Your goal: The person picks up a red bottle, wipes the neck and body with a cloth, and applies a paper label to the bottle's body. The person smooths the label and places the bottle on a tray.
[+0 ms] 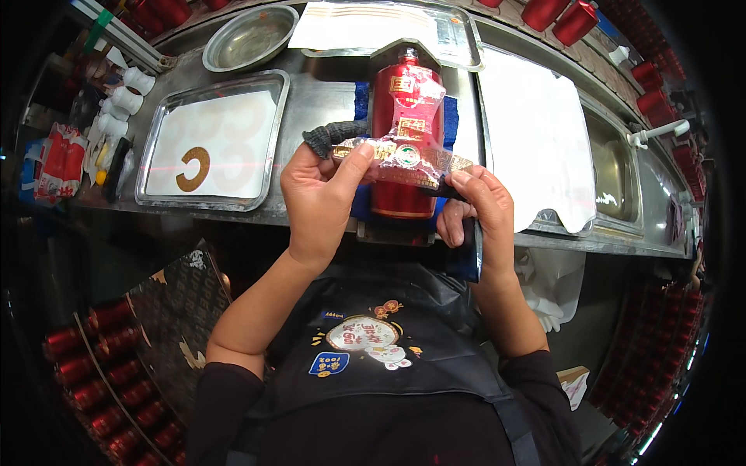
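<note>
A glossy red bottle (400,203) lies on a blue cloth (451,116), its neck pointing away from me. Stretched across it is a clear decal film (406,132) with gold patches and lettering. My left hand (322,190) pinches the film's left end between thumb and fingers; a dark knitted covering (336,136) wraps some of its fingertips. At the other end, my right hand (483,206) pinches the film's right corner. A dark flat strip (466,260), perhaps a scraper, hangs below the curled fingers of that same hand. How firmly the film touches the bottle I cannot tell.
To the left, a metal tray (280,93) holds a white sheet with a brown C-shaped piece (193,169). Behind it is a round metal basin (250,39). White sheets (536,140) cover the right side, beside a sink (622,186). Red bottles (116,342) stand in racks below.
</note>
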Demonstrator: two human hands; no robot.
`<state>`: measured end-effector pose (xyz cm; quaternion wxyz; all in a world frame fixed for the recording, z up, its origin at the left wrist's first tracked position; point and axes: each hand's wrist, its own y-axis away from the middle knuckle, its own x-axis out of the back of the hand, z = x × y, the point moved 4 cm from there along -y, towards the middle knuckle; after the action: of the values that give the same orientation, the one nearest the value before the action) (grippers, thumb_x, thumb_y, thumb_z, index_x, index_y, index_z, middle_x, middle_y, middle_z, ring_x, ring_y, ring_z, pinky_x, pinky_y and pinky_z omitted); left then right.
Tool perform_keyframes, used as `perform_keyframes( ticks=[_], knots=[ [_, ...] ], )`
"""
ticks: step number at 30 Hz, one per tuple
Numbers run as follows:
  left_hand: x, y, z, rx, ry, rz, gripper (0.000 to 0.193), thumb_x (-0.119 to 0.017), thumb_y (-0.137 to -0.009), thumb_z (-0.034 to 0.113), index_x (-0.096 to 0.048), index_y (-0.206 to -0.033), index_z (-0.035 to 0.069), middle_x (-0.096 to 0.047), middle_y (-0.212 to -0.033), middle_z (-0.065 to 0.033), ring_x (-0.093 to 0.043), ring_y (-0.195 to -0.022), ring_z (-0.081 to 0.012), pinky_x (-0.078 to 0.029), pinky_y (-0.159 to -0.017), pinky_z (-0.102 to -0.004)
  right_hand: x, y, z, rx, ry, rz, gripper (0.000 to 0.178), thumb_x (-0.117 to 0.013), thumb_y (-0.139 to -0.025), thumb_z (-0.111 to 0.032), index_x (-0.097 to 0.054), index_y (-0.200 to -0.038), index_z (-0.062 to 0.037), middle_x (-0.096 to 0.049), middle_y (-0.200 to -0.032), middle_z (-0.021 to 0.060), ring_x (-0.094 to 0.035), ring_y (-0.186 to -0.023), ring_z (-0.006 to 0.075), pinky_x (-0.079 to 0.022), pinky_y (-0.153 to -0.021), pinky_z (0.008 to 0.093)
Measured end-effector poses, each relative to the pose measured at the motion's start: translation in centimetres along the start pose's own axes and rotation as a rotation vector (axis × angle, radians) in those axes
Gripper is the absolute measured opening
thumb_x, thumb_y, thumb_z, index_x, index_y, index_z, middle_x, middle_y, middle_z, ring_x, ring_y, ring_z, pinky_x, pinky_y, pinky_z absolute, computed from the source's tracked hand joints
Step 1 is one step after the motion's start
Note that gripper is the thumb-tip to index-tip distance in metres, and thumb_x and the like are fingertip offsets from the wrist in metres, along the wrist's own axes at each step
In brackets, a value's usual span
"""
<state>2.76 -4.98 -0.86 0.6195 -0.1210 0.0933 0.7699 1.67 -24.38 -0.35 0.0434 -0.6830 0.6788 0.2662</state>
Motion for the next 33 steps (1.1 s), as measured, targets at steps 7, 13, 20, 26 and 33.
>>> perform_keyframes(
  ticks=[7,13,20,26,33],
  knots=[
    [1.2,2.3,-0.1,0.089,0.029,0.04,0.026,-0.068,-0.093,0.002,-0.064,-0.119,0.003,-0.073,-0.091,-0.0081,-0.069,-0.077,-0.014,-0.055,-0.07,-0.0275,0.1,0.2,0.0,-0.065,0.061,-0.012,0.016,-0.057,-0.099,-0.013,-0.053,-0.086,-0.0051,-0.048,-0.051,0.0024,-0.04,-0.034,0.0103,-0.033,-0.036,0.0241],
    [2.3,2.5,-2.5,0.258,-0.078,0.023,0.034,-0.068,-0.092,0.005,-0.061,-0.126,0.004,-0.072,-0.094,-0.005,-0.067,-0.076,-0.0125,-0.053,-0.068,-0.0263,1.2,0.7,0.8,-0.089,0.062,0.042,0.016,-0.058,-0.098,-0.012,-0.052,-0.085,-0.0052,-0.048,-0.049,0.0037,-0.039,-0.033,0.0112,-0.033,-0.037,0.0248],
    [3.4,-0.2,-0.1,-0.192,-0.681,0.019,0.051,-0.058,-0.09,-0.004,-0.055,-0.14,0.004,-0.067,-0.118,-0.01,-0.063,-0.108,-0.017,-0.049,-0.099,-0.0323,2.1,0.5,1.1,-0.082,0.099,0.029,0.014,-0.06,-0.096,-0.012,-0.054,-0.086,-0.0035,-0.049,-0.049,0.0046,-0.04,-0.033,0.0124,-0.035,-0.037,0.0256],
    [-1.6,-2.1,0.1,-0.664,-0.964,-0.456,0.054,-0.062,-0.097,0.024,-0.047,-0.147,0.009,-0.044,-0.15,-0.0202,-0.039,-0.142,-0.0349,-0.015,-0.121,-0.0582,2.0,0.5,1.1,-0.082,0.125,0.03,0.014,-0.06,-0.095,-0.012,-0.055,-0.086,-0.0039,-0.05,-0.05,0.0049,-0.041,-0.033,0.0124,-0.035,-0.037,0.0255],
    [-1.9,-2.5,-0.7,-0.654,-0.93,-0.435,0.059,-0.061,-0.097,0.032,-0.043,-0.15,0.011,-0.046,-0.151,-0.018,-0.032,-0.147,-0.0371,-0.01,-0.118,-0.0662,2.0,0.0,1.1,-0.119,0.114,0.034,0.015,-0.063,-0.094,-0.011,-0.053,-0.084,-0.0064,-0.051,-0.05,0.0043,-0.042,-0.033,0.0127,-0.035,-0.037,0.0254]
  ],
)
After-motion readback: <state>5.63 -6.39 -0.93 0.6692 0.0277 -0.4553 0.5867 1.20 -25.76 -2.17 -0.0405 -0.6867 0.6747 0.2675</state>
